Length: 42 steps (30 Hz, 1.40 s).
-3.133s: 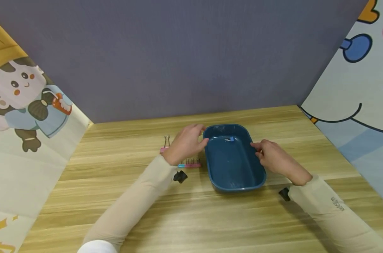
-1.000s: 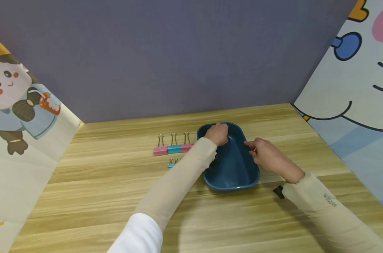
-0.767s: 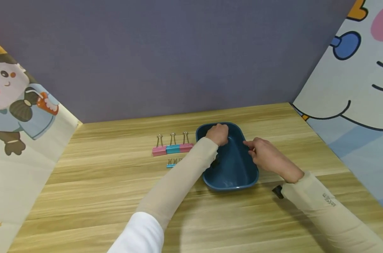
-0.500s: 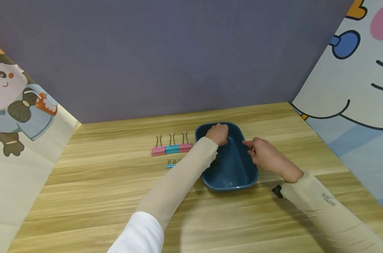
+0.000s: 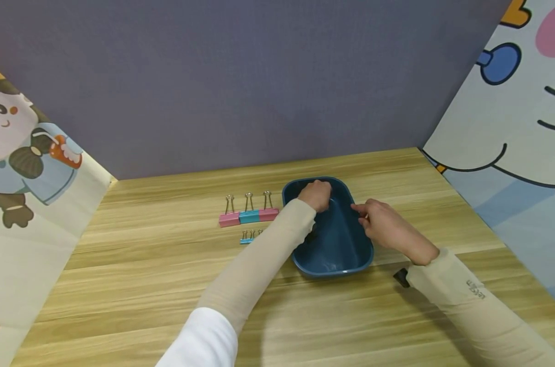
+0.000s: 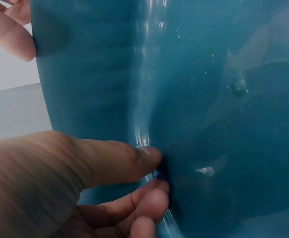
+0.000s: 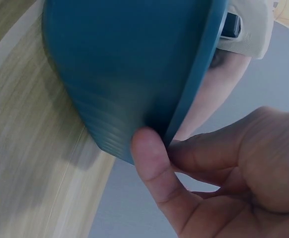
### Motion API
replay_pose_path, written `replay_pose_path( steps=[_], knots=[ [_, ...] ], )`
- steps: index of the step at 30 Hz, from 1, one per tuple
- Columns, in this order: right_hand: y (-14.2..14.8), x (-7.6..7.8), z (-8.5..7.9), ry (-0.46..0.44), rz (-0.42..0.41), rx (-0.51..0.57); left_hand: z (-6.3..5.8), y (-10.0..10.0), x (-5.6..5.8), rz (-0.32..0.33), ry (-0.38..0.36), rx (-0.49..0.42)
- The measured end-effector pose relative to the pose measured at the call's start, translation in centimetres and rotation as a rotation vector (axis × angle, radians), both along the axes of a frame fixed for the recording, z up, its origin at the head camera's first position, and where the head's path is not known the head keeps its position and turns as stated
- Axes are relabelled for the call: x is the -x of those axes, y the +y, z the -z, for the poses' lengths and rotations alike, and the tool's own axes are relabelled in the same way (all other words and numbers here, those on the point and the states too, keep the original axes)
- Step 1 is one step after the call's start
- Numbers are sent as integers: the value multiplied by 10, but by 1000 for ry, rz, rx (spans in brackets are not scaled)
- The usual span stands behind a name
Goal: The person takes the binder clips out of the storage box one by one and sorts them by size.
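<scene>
A dark blue plastic basin [image 5: 337, 250] stands on the wooden table. My left hand [image 5: 316, 195] reaches inside it, near the far end. In the left wrist view, thumb and fingertips pinch a small blue binder clip [image 6: 158, 173] at the foot of the basin wall; most of the clip is hidden by the fingers. My right hand [image 5: 385, 224] pinches the basin's right rim, with the thumb [image 7: 150, 153] on the outer wall in the right wrist view. Left of the basin, large binder clips, pink [image 5: 229, 219] and blue [image 5: 249, 216], stand side by side with handles upright.
Small binder clips [image 5: 247, 240] form a row in front of the large ones, partly covered by my left forearm. A grey partition [image 5: 259, 92] closes off the table's [image 5: 144, 280] back edge. Panels with cartoon prints flank both sides.
Since the oldest frame, my left hand has moved from outside the left rim into the basin, onto the small blue binder clip. The right hand keeps its rim hold. Both hands stay nearly still lately.
</scene>
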State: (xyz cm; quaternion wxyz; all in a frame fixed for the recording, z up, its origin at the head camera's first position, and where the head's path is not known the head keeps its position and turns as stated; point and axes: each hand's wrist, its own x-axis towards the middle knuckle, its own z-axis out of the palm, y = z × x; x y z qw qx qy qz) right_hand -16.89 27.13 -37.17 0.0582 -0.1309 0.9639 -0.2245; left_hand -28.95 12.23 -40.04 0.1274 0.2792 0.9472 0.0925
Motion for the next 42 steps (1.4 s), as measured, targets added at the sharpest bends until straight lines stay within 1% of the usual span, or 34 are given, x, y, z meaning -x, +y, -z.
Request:
replay_pose_path(
  steps=[4, 6, 12, 14, 17, 21, 22, 27, 31, 35, 38, 42],
  knots=[
    [0, 1, 0, -13, 3, 9, 0, -2, -1, 10, -7, -10],
    [0, 1, 0, -18, 2, 12, -1, -3, -1, 28, 6, -14],
    [1, 1, 0, -17, 0, 7, -6, -7, -5, 94, 74, -39],
    [1, 1, -1, -13, 0, 2, -9, -9, -6, 107, 82, -59],
    [0, 1, -1, -12, 1, 2, -17, -14, -10, 116, 66, -99],
    [-1, 1, -2, -12, -8, 3, -30, -22, -16, 132, 28, -140],
    [-1, 0, -2, -11, -11, 4, -34, -24, -18, 140, 28, -143],
    [-2, 0, -2, -11, -5, -2, -47, -36, -27, 180, 71, -175],
    [-3, 0, -3, -23, 11, -17, -54, -45, -32, 195, 106, -208],
    [-4, 1, -3, 8, 16, -35, -60, -55, -36, 217, 127, -238],
    [-4, 1, -2, 32, 18, -42, -66, -63, -41, 238, 138, -251],
    [-4, 1, -1, 25, 33, -38, -71, -76, -49, 276, 160, -237]
  ],
)
